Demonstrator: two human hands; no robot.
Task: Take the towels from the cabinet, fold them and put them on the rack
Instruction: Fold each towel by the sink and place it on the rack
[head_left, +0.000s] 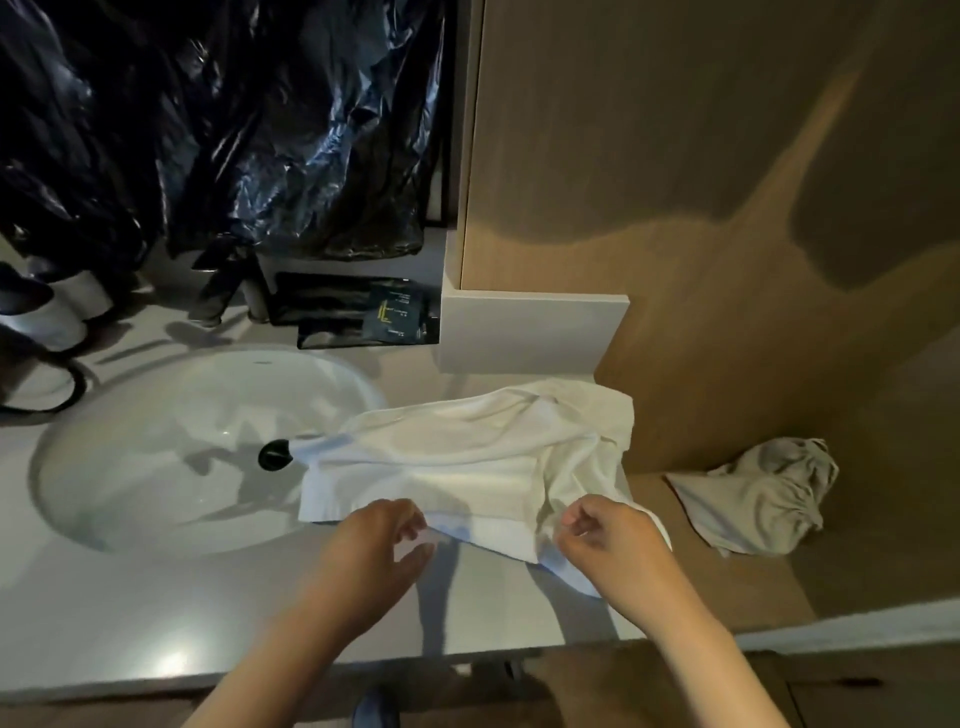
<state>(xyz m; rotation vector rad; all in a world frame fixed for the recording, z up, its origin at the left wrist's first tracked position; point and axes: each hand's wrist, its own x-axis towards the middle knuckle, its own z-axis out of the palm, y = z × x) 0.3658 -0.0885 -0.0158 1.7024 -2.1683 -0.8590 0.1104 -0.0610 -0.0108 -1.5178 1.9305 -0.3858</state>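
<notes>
**A:** Where do we log the towel (467, 457)?

**B:** On the tabletop (156, 623) toward its right edge. It's rumpled, its left end droops over the sink (104, 415) rim, and one flap hangs past the right edge.

**A:** Grips?

**B:** The left hand (382, 540) is at the near hem with thumb and fingers apart, so the grip is loose and clamps nothing. The right hand (608, 535) is curled at the near right corner — we cannot tell if it pinches cloth.

**A:** Step?

**B:** We judge it's the first fold, not yet made. We'd pinch both near corners and pull the hem taut. Then we'd draw the end out of the sink, flatten the wrinkles and carry near edge to far edge — corners matched.
</notes>
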